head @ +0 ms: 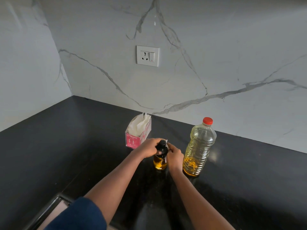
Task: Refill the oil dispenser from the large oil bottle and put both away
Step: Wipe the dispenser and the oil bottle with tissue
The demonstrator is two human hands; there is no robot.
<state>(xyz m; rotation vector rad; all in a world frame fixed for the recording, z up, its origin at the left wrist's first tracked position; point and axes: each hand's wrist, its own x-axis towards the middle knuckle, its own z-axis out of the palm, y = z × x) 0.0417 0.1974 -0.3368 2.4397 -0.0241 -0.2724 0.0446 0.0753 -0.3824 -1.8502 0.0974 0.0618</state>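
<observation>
The oil dispenser point(160, 162) stands upright just beside the capped large oil bottle point(199, 146), the left hand point(147, 149) curled round its black top point(161, 146) and the right hand point(174, 155) clasping its shoulder, seemingly so one steadies while the other twists the top off.

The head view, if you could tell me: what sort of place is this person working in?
Most likely a home kitchen: a black stone counter carries a large oil bottle and a small oil dispenser, and the marble-look wall behind has a socket.
</observation>
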